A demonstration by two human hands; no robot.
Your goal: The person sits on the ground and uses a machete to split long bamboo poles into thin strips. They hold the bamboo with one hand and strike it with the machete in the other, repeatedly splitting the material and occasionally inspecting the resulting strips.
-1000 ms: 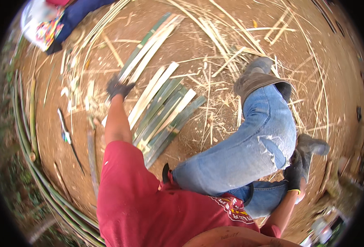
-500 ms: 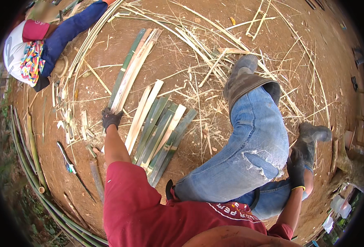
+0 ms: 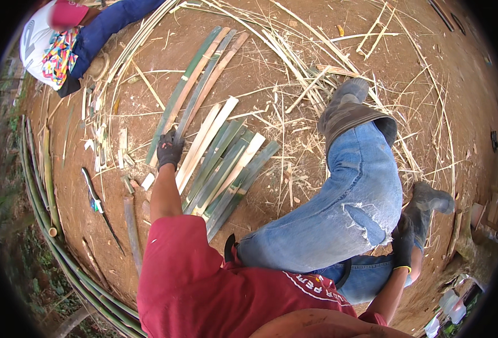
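Note:
My left hand (image 3: 170, 149), in a dark work glove, is closed around the near end of a dark green bamboo strip (image 3: 208, 73). A longer green strip (image 3: 195, 55) with a tan strip (image 3: 197, 65) beside it lies left of the held one, and a brown strip (image 3: 218, 76) lies to its right. Just right of the hand are pale split strips (image 3: 212, 130) and several green bamboo slats (image 3: 229, 163), fanned side by side on the ground. My gloved right hand (image 3: 402, 239) lies against my lower leg, fingers stretched out and partly hidden by the knee, holding nothing visible.
A long blade with a pale handle (image 3: 93, 191) lies left on the dirt beside a bamboo pole piece (image 3: 131, 231). Long bamboo poles (image 3: 51, 236) curve along the left edge. Thin shavings (image 3: 294, 62) cover the far ground. Another person (image 3: 63, 50) sits at far left.
My left hand has moved slightly right with the strip ends. Pale strip faces showed there before; now a dark green strip and a brown one show, spread apart. My right hand stays at the leg.

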